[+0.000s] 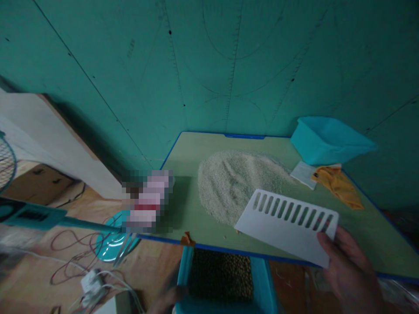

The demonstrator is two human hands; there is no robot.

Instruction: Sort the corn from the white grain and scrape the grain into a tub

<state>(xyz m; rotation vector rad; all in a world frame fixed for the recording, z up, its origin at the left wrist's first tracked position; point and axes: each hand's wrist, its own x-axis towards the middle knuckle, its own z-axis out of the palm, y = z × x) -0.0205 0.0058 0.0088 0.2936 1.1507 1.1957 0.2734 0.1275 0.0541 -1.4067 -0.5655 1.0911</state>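
My right hand (352,268) is closed on the near corner of a white slotted plastic scraper (288,224), holding it tilted over the green board (366,226), its far edge close to a heap of pale grain (234,179). My left hand (166,298) shows dimly at the bottom edge, touching the rim of a teal tray (260,279) filled with dark small grains (221,274) just below the board's blue front edge. Its fingers are too dark and blurred to read.
A teal plastic tub (327,139) stands at the board's far right corner, with a white paper (304,173) and an orange cloth (340,185) beside it. A blurred-out object (147,200) sits at the board's left edge. A fan stand (111,240) and cables (91,279) lie on the floor at left.
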